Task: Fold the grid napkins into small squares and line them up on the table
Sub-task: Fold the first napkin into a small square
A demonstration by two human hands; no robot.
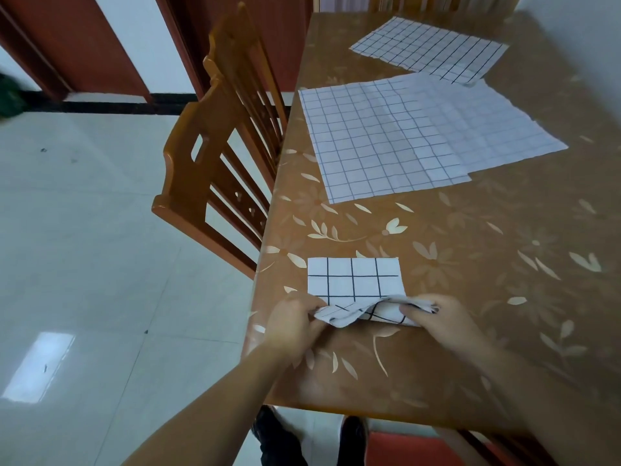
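Note:
A white napkin with a dark grid (pixel 354 279), folded to a small strip, lies near the table's front left corner. Its near edge is lifted and curls upward. My left hand (pixel 292 322) pinches the near left corner of that edge, and my right hand (pixel 440 319) pinches the near right corner. Farther back, two unfolded grid napkins lie flat and overlap: one on the left (pixel 373 142), one on the right (pixel 494 126). A third unfolded grid napkin (pixel 430 50) lies at the far end.
The table (pixel 504 250) has a glossy brown top with a pale flower pattern. Two wooden chairs (pixel 218 176) stand pushed against its left side. A white tiled floor (pixel 84 264) spreads to the left. A red seat (pixel 413 449) shows below the front edge.

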